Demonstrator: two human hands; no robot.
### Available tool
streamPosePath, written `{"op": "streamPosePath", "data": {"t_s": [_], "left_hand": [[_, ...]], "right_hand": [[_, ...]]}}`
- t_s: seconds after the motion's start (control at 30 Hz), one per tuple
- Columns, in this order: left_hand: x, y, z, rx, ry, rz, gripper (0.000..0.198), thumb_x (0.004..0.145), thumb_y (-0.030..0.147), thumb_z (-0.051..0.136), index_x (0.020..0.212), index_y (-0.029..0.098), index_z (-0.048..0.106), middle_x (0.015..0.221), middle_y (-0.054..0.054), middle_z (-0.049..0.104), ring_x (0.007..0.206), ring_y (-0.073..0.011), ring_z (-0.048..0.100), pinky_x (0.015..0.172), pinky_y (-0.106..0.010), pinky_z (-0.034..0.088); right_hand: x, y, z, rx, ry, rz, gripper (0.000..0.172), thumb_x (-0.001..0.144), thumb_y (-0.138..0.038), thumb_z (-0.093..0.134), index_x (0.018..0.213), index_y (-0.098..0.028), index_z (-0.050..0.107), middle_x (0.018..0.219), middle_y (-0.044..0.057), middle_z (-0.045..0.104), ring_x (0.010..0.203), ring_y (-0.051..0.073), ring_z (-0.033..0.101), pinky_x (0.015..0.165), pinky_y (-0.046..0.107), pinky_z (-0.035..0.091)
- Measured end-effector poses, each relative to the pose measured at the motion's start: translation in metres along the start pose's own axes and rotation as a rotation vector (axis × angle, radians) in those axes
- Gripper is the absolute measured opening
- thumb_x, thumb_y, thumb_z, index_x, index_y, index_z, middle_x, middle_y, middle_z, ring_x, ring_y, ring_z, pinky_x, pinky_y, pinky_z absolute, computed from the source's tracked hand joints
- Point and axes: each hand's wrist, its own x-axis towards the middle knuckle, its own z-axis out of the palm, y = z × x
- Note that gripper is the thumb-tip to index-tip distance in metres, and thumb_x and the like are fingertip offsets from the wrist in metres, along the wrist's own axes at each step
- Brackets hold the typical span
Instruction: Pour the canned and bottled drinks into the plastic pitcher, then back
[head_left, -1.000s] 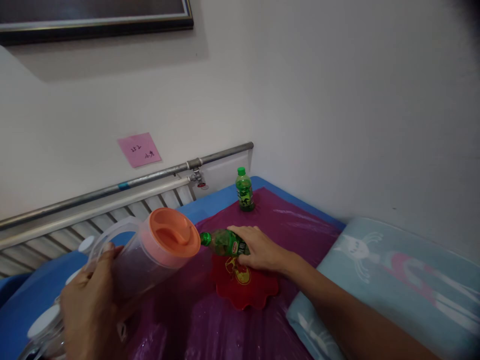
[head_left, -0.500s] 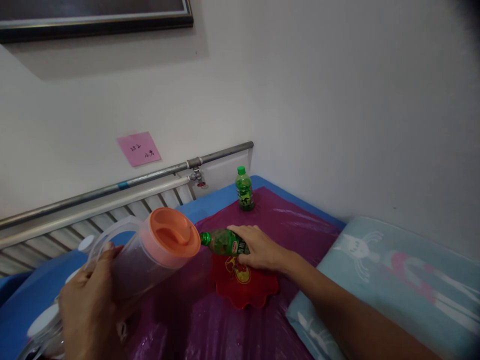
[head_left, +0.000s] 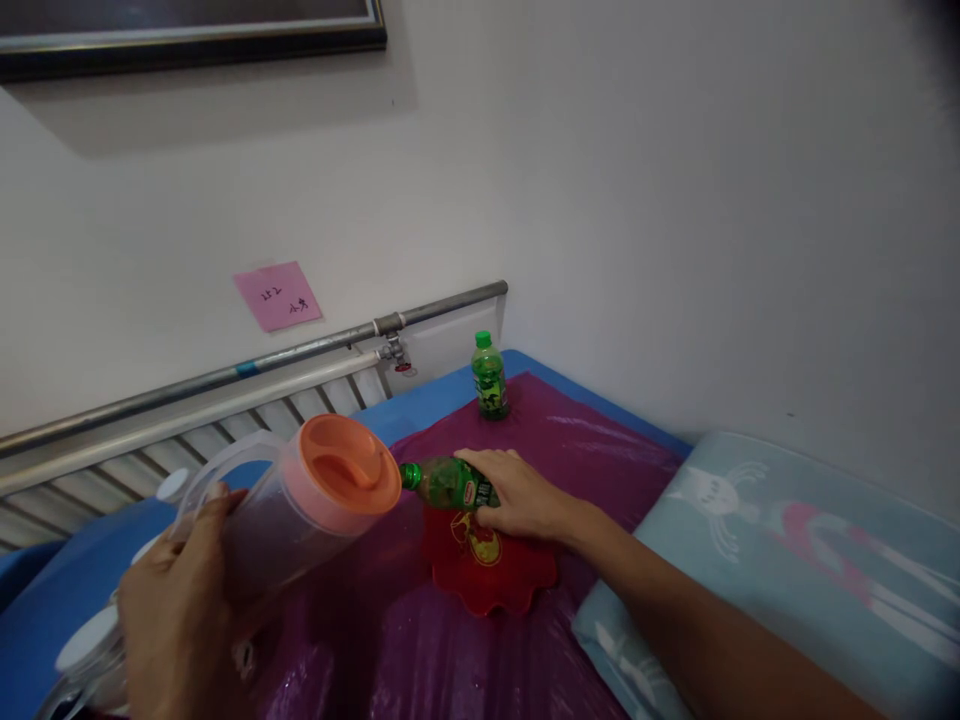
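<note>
My left hand (head_left: 184,585) is wrapped round the handle side of a clear plastic pitcher (head_left: 281,540), which leans to the right. An orange lid (head_left: 350,466) sits on its top. My right hand (head_left: 517,490) grips a green plastic bottle (head_left: 448,484) lying on its side, neck to the left. The bottle's mouth end is right at the edge of the lid; whether they touch, I cannot tell. Below the bottle lies a red scalloped plate (head_left: 495,580) with a yellow print. Behind it stands another green bottle (head_left: 490,380), upright and capped.
A purple plastic sheet (head_left: 555,430) covers part of a blue table (head_left: 427,395). Jars with white lids (head_left: 88,640) stand at the lower left. On the right lies a folded light-blue cloth (head_left: 817,560). Behind the table are a radiator (head_left: 247,425) and a metal pipe (head_left: 315,348).
</note>
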Motion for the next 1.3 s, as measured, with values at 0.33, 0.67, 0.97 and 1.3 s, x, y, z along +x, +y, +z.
{"op": "streamPosePath", "data": {"t_s": [0.33, 0.67, 0.97, 1.3], "left_hand": [[0.0026, -0.0035, 0.0002, 0.006, 0.004, 0.039, 0.03, 0.067, 0.049, 0.07, 0.085, 0.025, 0.075, 0.048, 0.001, 0.059, 0.04, -0.0166, 0.05, 0.026, -0.022, 0.027], [-0.0024, -0.0043, 0.0026, -0.048, 0.02, 0.01, 0.036, 0.066, 0.046, 0.071, 0.095, 0.025, 0.075, 0.046, 0.002, 0.058, 0.037, -0.0165, 0.048, 0.025, -0.023, 0.026], [0.001, -0.0051, 0.0012, 0.04, 0.031, 0.01, 0.04, 0.067, 0.05, 0.069, 0.099, 0.027, 0.076, 0.045, 0.002, 0.057, 0.039, -0.0174, 0.05, 0.027, -0.023, 0.028], [0.0009, -0.0073, 0.0001, 0.063, 0.008, 0.027, 0.047, 0.065, 0.054, 0.068, 0.1, 0.024, 0.075, 0.046, 0.0, 0.058, 0.04, -0.0201, 0.052, 0.029, -0.026, 0.031]], "right_hand": [[0.0003, -0.0024, -0.0016, 0.001, -0.009, 0.02, 0.073, 0.071, -0.02, 0.064, 0.141, -0.017, 0.043, 0.138, 0.015, 0.055, 0.126, 0.033, 0.049, 0.107, 0.055, 0.029], [0.0008, -0.0026, -0.0018, -0.001, -0.015, 0.021, 0.072, 0.07, -0.019, 0.064, 0.139, -0.016, 0.045, 0.135, 0.014, 0.057, 0.123, 0.033, 0.051, 0.106, 0.054, 0.03], [0.0014, 0.0005, 0.0007, -0.013, -0.008, 0.01, 0.073, 0.07, -0.019, 0.064, 0.14, -0.016, 0.044, 0.134, 0.015, 0.058, 0.122, 0.032, 0.051, 0.105, 0.052, 0.031], [0.0014, 0.0011, 0.0004, -0.005, 0.0, -0.013, 0.07, 0.071, -0.019, 0.063, 0.138, -0.018, 0.046, 0.13, 0.014, 0.06, 0.12, 0.031, 0.052, 0.103, 0.052, 0.032]]}}
